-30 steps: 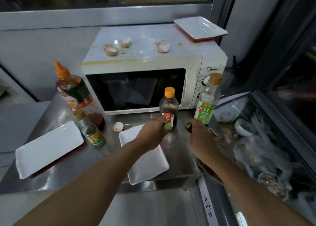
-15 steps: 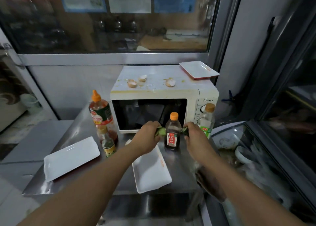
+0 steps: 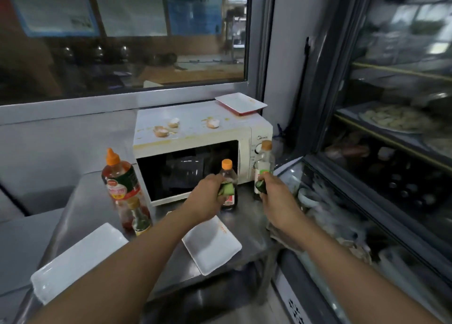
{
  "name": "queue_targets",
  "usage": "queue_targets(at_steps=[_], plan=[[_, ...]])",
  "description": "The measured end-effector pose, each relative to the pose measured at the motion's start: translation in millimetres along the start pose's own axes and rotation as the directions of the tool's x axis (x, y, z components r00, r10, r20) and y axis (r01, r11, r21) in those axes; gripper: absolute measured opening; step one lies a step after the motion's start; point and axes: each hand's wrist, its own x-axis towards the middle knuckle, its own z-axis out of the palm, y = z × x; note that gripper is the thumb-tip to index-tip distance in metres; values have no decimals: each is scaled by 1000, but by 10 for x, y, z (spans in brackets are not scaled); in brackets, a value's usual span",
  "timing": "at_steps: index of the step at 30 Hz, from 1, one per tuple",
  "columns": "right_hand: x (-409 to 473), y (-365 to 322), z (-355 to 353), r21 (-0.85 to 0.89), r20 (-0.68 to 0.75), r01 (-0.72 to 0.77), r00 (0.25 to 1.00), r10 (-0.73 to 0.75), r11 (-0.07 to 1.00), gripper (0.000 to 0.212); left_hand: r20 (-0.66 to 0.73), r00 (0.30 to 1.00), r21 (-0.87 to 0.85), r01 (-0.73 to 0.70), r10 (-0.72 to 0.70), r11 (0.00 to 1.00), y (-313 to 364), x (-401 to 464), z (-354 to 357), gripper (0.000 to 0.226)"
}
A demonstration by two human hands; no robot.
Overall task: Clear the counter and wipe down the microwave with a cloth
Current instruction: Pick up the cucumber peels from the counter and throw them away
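A white microwave stands at the back of the steel counter, its top stained and strewn with three eggshell pieces. A white plate with a red rim lies on its back right corner. My left hand grips a green cucumber piece in front of a dark sauce bottle. My right hand grips a darker green cucumber piece next to a clear bottle with an orange cap.
A large red sauce bottle and a small green-labelled bottle stand left of the microwave. Two white rectangular plates lie on the counter's front. A glass-fronted display fridge fills the right side.
The view has tilted up and pulled back, showing the window above. Both hands have lifted slightly from the counter, still holding the green pieces, and stay close together by the bottles.
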Motion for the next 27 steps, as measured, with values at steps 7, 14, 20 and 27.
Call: queue_targets(at_steps=[7, 14, 20, 27], plan=[[-907, -255, -162, -38, -127, -181, 976, 175, 983, 35, 109, 963, -109, -233, 245, 966, 167, -391, 25, 24], [-1974, -316, -521, -34, -231, -382, 902, 365, 923, 35, 204, 860, -189, -434, 467, 881, 802, -787, 293, 30], [-2990, -298, -870, -10, -359, -585, 759, 543, 811, 31, 257, 717, -243, -601, 648, 762, 1583, -1271, 592, 22], [-4504, -354, -1276, 31, -514, -758, 547, 661, 651, 27, 354, 520, -358, -693, 777, 626, 2683, -2301, 850, 24]])
